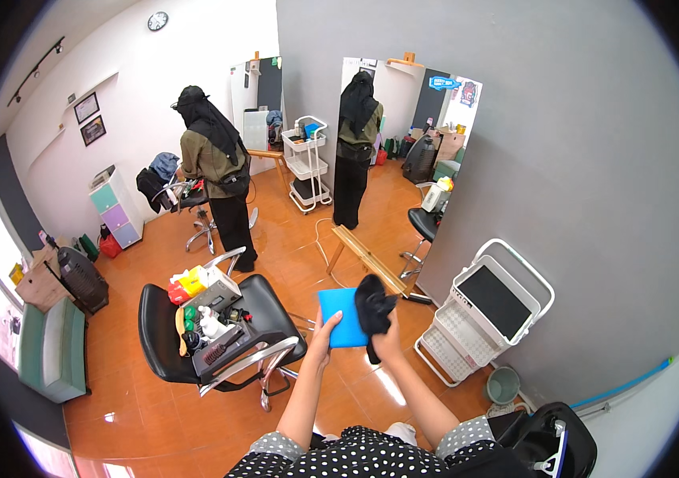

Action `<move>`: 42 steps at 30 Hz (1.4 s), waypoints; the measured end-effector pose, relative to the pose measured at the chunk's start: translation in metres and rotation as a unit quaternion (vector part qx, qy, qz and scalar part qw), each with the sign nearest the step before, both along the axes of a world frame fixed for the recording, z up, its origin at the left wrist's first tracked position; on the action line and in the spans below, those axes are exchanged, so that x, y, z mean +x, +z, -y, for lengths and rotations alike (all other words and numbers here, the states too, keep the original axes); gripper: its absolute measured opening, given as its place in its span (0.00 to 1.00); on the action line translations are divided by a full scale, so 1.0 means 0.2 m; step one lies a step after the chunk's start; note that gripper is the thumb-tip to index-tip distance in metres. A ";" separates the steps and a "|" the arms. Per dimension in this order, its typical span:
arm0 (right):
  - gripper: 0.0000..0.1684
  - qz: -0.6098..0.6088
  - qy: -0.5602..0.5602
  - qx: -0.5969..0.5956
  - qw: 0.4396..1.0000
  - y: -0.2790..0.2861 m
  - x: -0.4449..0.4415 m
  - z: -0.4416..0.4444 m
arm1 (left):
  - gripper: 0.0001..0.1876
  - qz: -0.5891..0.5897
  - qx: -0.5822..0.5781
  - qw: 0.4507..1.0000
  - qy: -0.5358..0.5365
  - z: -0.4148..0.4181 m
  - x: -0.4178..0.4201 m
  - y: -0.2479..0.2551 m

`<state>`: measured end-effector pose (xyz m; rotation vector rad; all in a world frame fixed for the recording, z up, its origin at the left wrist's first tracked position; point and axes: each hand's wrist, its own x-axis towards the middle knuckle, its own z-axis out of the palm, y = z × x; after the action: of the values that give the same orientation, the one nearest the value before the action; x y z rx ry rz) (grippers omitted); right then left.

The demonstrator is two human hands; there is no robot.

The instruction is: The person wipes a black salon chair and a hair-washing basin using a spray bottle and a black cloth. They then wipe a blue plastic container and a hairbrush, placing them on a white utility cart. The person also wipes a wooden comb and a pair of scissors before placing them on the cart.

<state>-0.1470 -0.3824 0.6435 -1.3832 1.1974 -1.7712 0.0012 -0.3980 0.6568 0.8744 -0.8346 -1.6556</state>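
Observation:
My left hand (326, 334) grips a flat blue rectangular item (340, 316) by its left side, thumb on its face. In my right hand (386, 337) is a bunched black cloth (372, 305), which overlaps the right edge of the blue item. To the left of my hands stands a black salon chair (265, 299) with metal armrests. Its seat bears a grey tray (211, 363) with a round hairbrush (215, 354), white bottles (211, 325) and other small items, next to a box (223, 293) and a red and yellow packet (189, 284).
A white trolley (465, 325) with a dark top stands at the right, near a grey-green bucket (502, 385). A tall mirror (396, 149) leans on the grey wall. Another person (211, 149) stands at a second chair, back turned. A green sofa (52, 352) is at far left.

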 end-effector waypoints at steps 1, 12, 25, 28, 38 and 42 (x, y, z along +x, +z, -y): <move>0.20 0.069 0.005 0.054 0.996 -0.07 -0.05 0.07 | 0.43 0.007 -0.013 1.000 0.003 0.01 -0.02 -0.01; 0.36 0.431 0.241 0.280 0.823 -0.05 -0.36 -0.01 | 0.46 0.034 -0.081 0.996 -0.004 0.16 -0.36 0.00; 0.34 0.341 0.261 0.284 0.857 0.21 -1.06 0.12 | 0.32 0.427 -0.209 0.828 -0.297 0.37 -0.60 0.49; 0.36 0.385 0.273 0.253 0.845 0.27 -1.09 0.17 | 0.31 0.261 -0.168 0.909 -0.278 0.36 -0.72 0.38; 0.29 0.470 0.211 0.151 0.844 0.09 -0.85 0.22 | 0.27 -0.098 -0.094 0.979 0.152 0.39 -1.14 0.05; 0.32 0.130 -0.020 0.035 0.991 0.03 -0.84 0.28 | 0.22 -0.108 -0.057 0.984 0.129 0.34 -1.22 0.11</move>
<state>-0.3140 -0.4374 0.6491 -1.0576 1.1406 -1.8533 -0.2426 -0.4657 0.6778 0.6792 -0.6305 -1.4301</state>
